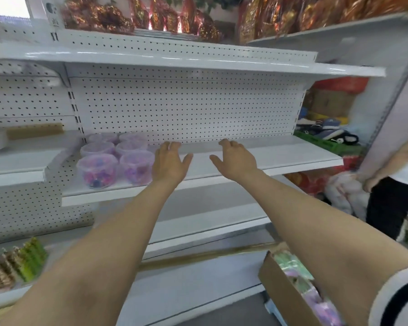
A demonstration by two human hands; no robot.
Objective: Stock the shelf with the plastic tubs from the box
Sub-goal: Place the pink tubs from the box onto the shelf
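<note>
1. We face a white shelf [257, 158] backed by perforated panelling [186, 107]; more white boards run above and below it; most of its surface lies bare.
2. A second person [396, 184] stands at the right edge, partly out of view.
3. At the lower right sits the cardboard box [283, 292], open at the top; we see purple and green packaged goods inside, too blurred to tell apart.
4. Our two bare forearms reach forward from the bottom of the view; a white sleeve with dark stripes [396, 300] shows on our right arm.
5. The plastic tubs [114, 156] stand in a cluster of six at the left end of the shelf, two wide and three deep; they are clear with pink and purple contents.
6. Our left hand [169, 163] hovers over the shelf just beside the tubs, fingers spread, holding nothing.
7. Our right hand [236, 161] hovers near it, apart from it, fingers likewise spread and holding nothing.
</note>
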